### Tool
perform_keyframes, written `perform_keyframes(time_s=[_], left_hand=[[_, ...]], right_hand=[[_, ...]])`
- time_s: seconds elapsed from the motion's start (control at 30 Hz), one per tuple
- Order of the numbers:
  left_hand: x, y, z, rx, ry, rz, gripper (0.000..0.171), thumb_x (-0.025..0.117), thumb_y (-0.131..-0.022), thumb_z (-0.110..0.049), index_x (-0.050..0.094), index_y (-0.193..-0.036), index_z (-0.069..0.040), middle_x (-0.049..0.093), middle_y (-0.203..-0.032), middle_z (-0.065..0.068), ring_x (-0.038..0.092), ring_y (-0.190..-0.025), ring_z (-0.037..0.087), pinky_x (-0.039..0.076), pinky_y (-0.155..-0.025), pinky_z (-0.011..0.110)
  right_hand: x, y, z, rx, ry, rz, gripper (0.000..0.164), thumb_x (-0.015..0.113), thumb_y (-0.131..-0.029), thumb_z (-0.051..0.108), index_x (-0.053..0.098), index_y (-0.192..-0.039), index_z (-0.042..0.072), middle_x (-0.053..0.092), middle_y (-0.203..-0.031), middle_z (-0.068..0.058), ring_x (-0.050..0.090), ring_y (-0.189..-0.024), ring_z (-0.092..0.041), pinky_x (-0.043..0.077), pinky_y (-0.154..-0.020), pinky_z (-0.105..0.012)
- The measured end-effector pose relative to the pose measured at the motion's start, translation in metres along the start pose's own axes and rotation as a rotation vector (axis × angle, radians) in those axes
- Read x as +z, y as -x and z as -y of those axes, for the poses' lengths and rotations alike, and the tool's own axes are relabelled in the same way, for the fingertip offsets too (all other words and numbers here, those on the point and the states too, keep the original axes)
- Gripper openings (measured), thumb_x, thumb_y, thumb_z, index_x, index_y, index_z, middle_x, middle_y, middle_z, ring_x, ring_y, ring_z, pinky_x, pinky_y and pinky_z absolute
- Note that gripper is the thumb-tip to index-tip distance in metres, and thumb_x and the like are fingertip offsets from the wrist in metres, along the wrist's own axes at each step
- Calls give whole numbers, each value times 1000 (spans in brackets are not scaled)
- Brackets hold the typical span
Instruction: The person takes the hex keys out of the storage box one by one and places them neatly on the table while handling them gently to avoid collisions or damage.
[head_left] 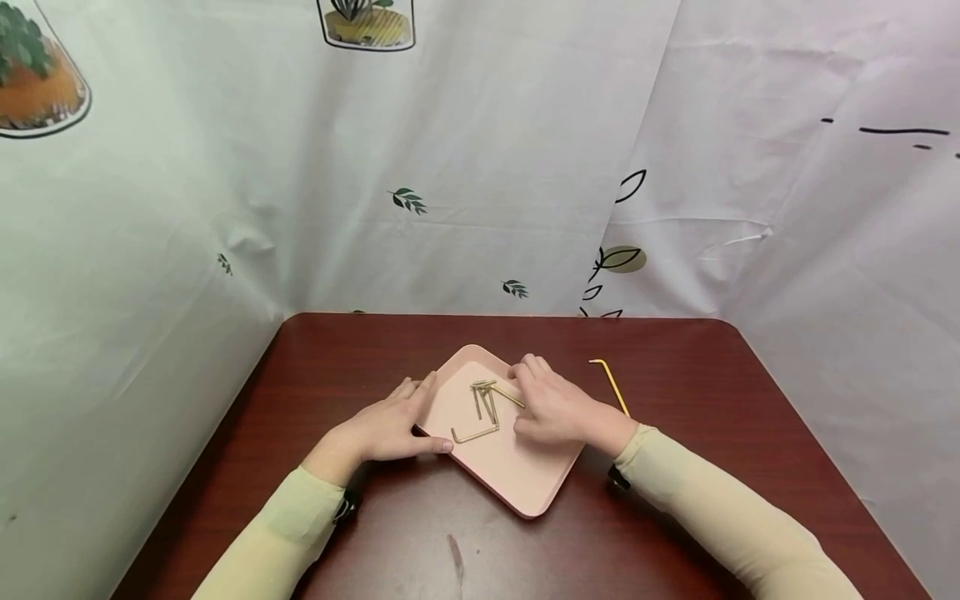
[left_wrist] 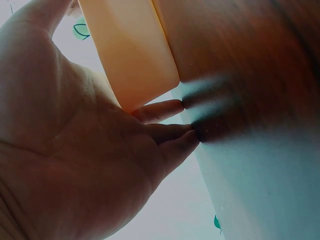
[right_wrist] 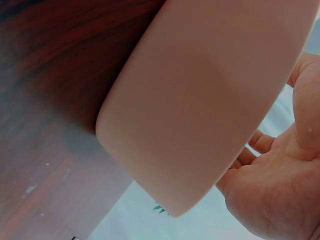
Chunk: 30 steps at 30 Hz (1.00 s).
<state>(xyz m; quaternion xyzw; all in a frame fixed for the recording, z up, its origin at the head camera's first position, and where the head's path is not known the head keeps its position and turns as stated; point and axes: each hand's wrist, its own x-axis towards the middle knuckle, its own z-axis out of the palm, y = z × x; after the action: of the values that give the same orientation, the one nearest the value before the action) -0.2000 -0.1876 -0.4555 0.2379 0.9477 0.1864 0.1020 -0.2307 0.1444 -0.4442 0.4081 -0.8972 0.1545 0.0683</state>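
Observation:
A shallow pink tray (head_left: 540, 483) sits cornerwise on the table, with several gold L-shaped hex keys (head_left: 477, 435) lying in it. My left hand (head_left: 386, 425) rests around the tray's left corner, thumb over the near rim. In the left wrist view its straight fingers (left_wrist: 172, 150) reach down to the tabletop beside the tray wall (left_wrist: 135, 55). Over the tray's right part is my right hand (head_left: 555, 408), fingers bent downward beside the keys. One key's end meets that hand; I cannot tell whether it is pinched. The right wrist view shows the tray wall (right_wrist: 190, 110) hiding the fingertips.
A yellow L-shaped hex key (head_left: 613, 387) lies on the dark red-brown table (head_left: 360, 350), right of the tray and partly behind the right forearm. White printed cloth (head_left: 480, 167) hangs at the back and on both sides.

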Motion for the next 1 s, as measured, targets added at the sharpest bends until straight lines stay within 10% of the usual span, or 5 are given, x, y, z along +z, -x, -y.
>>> perform_keyframes(time_s=[1.0], left_hand=[[1, 0, 2, -12, 7, 0, 132, 70, -90, -85, 17, -178, -2, 28, -176, 33, 23, -165, 52, 38, -125, 64]], right_hand=[[-3, -17, 5, 28, 102, 172, 51, 78, -87, 19, 54, -124, -6, 48, -106, -10, 50, -96, -28, 55, -80, -43]])
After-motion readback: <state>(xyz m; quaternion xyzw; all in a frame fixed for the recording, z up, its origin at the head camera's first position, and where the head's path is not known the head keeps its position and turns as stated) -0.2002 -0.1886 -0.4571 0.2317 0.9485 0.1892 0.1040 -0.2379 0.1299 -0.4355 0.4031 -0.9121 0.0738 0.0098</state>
